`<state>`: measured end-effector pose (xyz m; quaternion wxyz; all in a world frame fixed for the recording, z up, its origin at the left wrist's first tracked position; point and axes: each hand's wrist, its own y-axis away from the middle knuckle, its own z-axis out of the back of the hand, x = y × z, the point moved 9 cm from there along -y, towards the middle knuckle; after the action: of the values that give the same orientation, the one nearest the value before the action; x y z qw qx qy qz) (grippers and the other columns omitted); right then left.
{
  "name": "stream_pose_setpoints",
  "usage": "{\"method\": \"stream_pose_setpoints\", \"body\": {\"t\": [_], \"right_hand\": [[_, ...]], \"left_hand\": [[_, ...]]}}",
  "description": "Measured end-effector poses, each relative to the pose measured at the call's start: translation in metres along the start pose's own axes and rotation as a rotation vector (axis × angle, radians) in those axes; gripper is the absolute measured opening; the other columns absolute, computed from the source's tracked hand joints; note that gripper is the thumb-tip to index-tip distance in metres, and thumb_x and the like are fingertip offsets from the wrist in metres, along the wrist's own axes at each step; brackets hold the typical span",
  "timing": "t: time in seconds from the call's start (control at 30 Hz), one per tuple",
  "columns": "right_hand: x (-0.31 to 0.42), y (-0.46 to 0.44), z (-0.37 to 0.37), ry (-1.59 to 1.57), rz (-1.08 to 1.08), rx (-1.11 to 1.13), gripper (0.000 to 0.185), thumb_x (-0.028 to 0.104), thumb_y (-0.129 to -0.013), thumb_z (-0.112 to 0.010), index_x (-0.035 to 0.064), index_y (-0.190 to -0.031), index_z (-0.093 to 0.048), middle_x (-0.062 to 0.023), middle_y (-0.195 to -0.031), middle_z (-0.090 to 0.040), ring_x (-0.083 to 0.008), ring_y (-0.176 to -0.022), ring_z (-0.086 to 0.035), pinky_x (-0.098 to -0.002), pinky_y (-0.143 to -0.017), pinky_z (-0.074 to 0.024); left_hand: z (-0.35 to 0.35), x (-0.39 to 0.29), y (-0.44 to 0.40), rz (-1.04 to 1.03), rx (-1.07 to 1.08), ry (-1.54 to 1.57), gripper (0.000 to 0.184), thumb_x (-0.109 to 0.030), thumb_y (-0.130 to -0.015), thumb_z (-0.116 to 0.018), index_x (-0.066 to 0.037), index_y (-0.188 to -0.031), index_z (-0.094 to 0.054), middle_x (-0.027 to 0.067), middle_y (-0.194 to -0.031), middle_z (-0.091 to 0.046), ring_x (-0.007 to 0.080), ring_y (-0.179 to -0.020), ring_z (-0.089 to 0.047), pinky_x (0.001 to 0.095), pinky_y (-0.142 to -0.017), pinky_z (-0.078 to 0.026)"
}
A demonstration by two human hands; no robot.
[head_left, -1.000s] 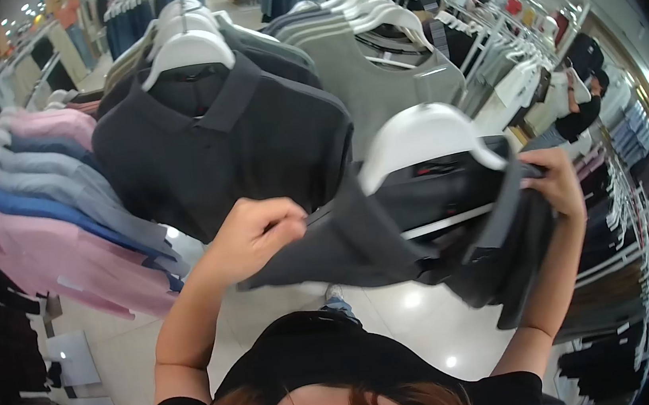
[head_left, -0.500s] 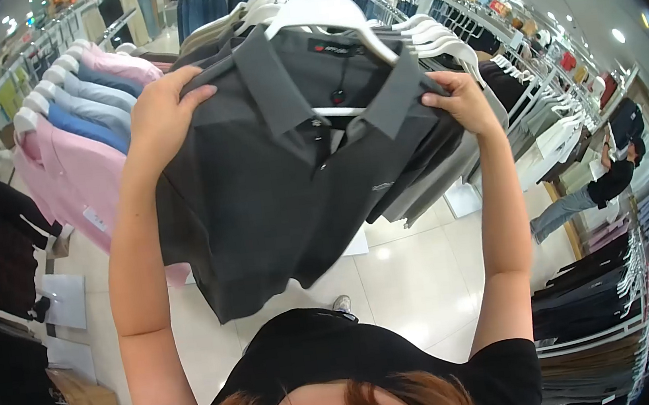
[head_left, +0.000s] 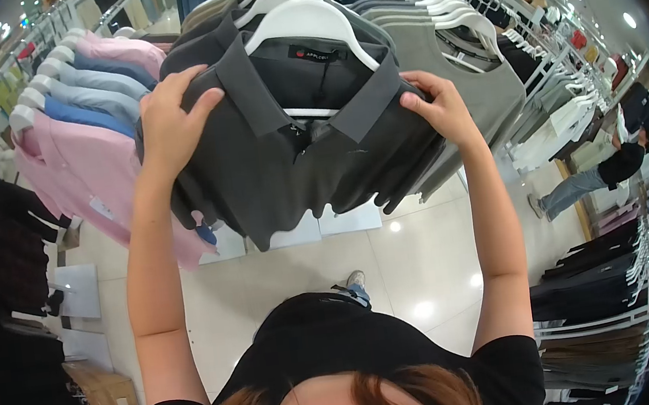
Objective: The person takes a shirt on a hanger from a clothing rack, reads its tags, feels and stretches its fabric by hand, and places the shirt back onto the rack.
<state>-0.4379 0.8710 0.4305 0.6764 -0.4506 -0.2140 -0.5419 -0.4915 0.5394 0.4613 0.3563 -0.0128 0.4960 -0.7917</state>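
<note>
"Head view: what's largest?"
"My dark grey polo shirt (head_left: 244, 167), in front of me on a white hanger (head_left: 305, 22)."
"Grip?"
"Left hand (head_left: 171, 124) and right hand (head_left: 446, 109) each pinch a shoulder, thumb and fingers closed on cloth."

The dark grey polo shirt (head_left: 211, 155) hangs upright on a white hanger (head_left: 304, 22), its collar spread open.
</note>
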Motion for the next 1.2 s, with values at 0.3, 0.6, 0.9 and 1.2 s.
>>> {"method": "stream_pose_setpoints", "body": {"t": [0.3, 0.6, 0.9, 1.2], "right_hand": [[0.057, -0.011, -0.031, 0.450, 0.043, -0.227, 0.055, 0.045, -0.073, -0.063, 0.0057, -0.109, -0.054, -0.0151, -0.076, -0.062, -0.0266, -0.073, -0.062, -0.0335, -0.068, -0.0467], [0.063, -0.011, -0.042, 0.651, 0.122, -0.199, 0.043, 0.032, -0.076, -0.055, 0.0007, -0.105, -0.052, -0.0158, -0.064, -0.060, -0.0332, -0.063, -0.059, -0.0404, -0.062, -0.0465], [0.091, -0.024, -0.014, 0.544, 0.242, -0.231, 0.039, 0.033, -0.077, -0.061, 0.0030, -0.102, -0.057, -0.0188, -0.077, -0.061, -0.0340, -0.072, -0.060, -0.0385, -0.064, -0.0453], [0.130, 0.034, -0.028, 0.413, 0.187, -0.094, 0.027, 0.020, -0.078, -0.063, 0.0032, -0.098, -0.056, -0.0180, -0.066, -0.057, -0.0349, -0.061, -0.057, -0.0337, -0.055, -0.0441]], "left_hand": [[-0.027, -0.091, 0.000, -0.239, -0.350, 0.050, 0.024, -0.013, -0.067, -0.071, -0.002, -0.084, -0.058, 0.0098, -0.076, -0.054, 0.0280, -0.074, -0.054, 0.0345, -0.070, -0.042], [-0.157, -0.056, -0.016, 0.254, 0.698, 0.440, 0.019, -0.013, -0.080, -0.058, 0.006, -0.081, -0.060, 0.0131, -0.074, -0.062, 0.0227, -0.067, -0.060, 0.0301, -0.066, -0.047], [-0.079, -0.114, -0.026, 0.087, 0.450, 1.717, 0.037, -0.018, -0.089, -0.047, 0.006, -0.117, -0.043, 0.0172, -0.096, -0.057, 0.0220, -0.069, -0.061, 0.0269, -0.070, -0.047], [-0.039, -0.161, 0.004, -0.208, 0.322, 0.793, 0.072, 0.015, -0.067, -0.052, 0.002, -0.133, -0.027, 0.0150, -0.130, -0.041, 0.0202, -0.082, -0.062, 0.0274, -0.075, -0.048]]}}
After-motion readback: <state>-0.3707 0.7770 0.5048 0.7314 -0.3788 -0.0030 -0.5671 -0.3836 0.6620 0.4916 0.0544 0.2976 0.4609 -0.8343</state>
